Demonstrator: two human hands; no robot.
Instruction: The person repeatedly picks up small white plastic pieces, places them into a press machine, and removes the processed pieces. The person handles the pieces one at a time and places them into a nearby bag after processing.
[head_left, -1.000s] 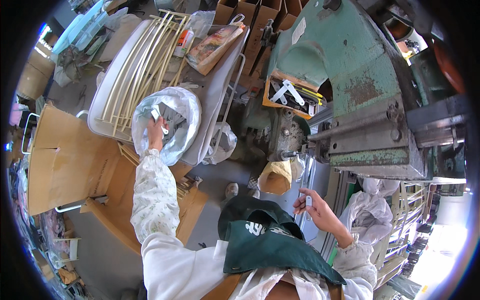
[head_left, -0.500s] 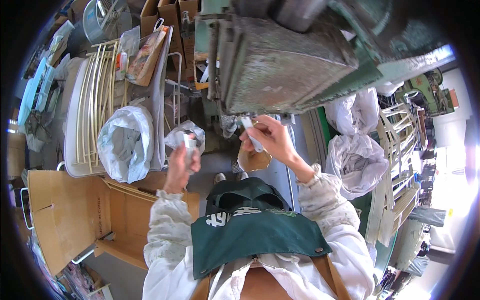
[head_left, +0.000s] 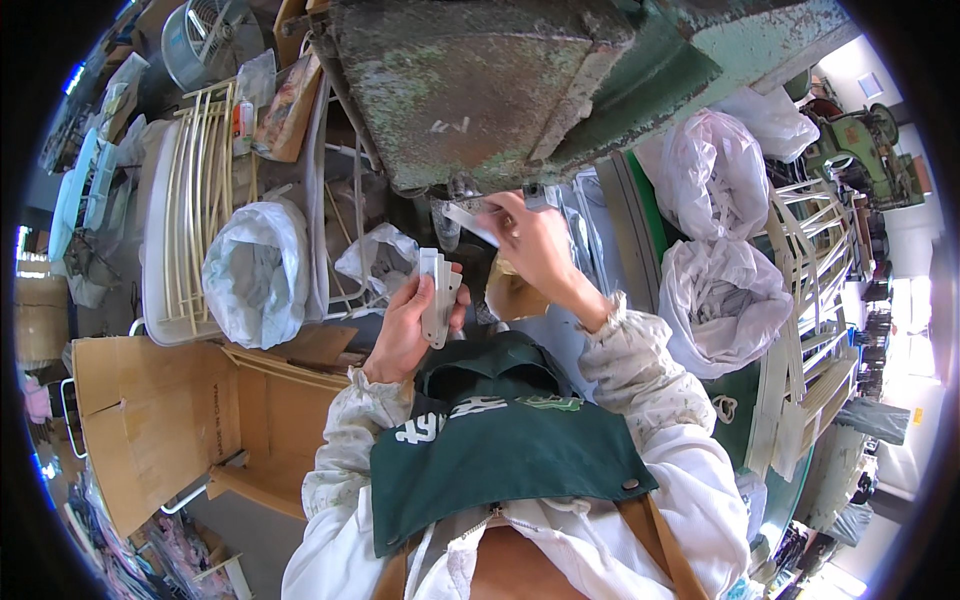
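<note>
Workshop: a worn green metal machine (head_left: 480,95) faces you.
Left hand (head_left: 402,325): you grip a stack of flat white strips (head_left: 436,300).
Right hand (head_left: 540,250): you pinch one long white strip (head_left: 466,221) near the machine's lower edge.

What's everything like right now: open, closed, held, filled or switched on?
Left hand: closed around the stack of white strips.
Stack of white strips: held together.
Right hand: gripping a single white strip, blurred.
Single white strip: held, tilted.
Cardboard box: open.
Left white bag: open, grey pieces inside.
Green machine: paint worn; can't tell if running.
Fan: can't tell if on.
</note>
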